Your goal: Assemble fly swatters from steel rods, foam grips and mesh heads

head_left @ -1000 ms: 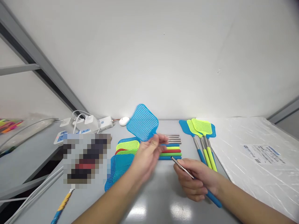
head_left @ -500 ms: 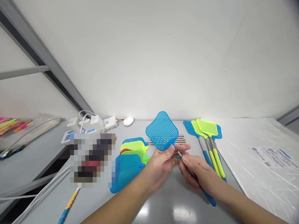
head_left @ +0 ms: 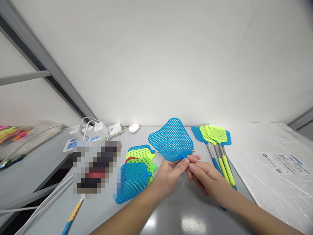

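Observation:
My left hand point(head_left: 172, 173) pinches the neck of a blue mesh fly swatter head point(head_left: 171, 138), which is tilted up above the table. My right hand point(head_left: 207, 179) is closed around the fly swatter handle; only its blue grip end point(head_left: 222, 208) shows below the hand. The fingertips of both hands meet at the neck, hiding the joint between head and rod. Left of my left hand lies a pile of loose swatter heads, with a blue head point(head_left: 134, 179) in front and a yellow head point(head_left: 139, 152) farther back.
Several swatters with handles, among them a yellow-green one point(head_left: 227, 169), lie to the right. Beyond them is a plastic-wrapped sheet point(head_left: 274, 140). A power strip with plugs point(head_left: 95, 133) and a white oval device point(head_left: 134, 128) stand at the back left. Metal rods point(head_left: 193, 150) are mostly hidden.
My hands have come together at the neck, covering the metal rod that showed between them. The swatter head has turned and tilted. My right hand has moved slightly up along with the handle.

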The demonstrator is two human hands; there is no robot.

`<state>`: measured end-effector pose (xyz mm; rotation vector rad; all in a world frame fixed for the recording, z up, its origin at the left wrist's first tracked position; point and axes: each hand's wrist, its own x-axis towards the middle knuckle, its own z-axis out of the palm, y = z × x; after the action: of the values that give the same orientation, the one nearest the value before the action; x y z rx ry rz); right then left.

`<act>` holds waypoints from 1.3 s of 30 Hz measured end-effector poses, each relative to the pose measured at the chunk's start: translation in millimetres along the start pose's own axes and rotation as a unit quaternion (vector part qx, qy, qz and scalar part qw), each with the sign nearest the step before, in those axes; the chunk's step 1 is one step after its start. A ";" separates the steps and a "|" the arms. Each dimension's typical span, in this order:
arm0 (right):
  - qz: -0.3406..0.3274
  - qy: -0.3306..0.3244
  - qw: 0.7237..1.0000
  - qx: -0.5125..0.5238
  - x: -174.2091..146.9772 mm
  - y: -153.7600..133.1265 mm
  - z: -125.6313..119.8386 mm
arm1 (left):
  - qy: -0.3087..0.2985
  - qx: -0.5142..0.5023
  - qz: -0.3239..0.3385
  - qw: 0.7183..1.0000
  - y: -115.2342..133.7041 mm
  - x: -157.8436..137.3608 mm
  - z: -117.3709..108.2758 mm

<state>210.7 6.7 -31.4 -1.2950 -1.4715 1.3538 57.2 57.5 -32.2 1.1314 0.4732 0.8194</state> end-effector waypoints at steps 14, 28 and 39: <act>-0.030 -0.009 0.999 -0.030 -0.6 -2.8 -2.8 | 0.101 -0.051 0.005 0.994 2.7 0.5 8.6; 0.060 -0.035 0.986 0.152 3.0 -5.3 -3.7 | 0.013 -0.012 -0.036 0.999 -1.1 4.7 5.1; 0.066 -0.030 0.994 0.084 -1.1 -8.4 -0.2 | 0.094 -0.026 -0.006 0.995 5.5 7.4 -11.6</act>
<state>209.5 6.2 -23.0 -1.2700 -1.2996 1.5799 51.9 71.3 -31.0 1.0071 0.6107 0.9273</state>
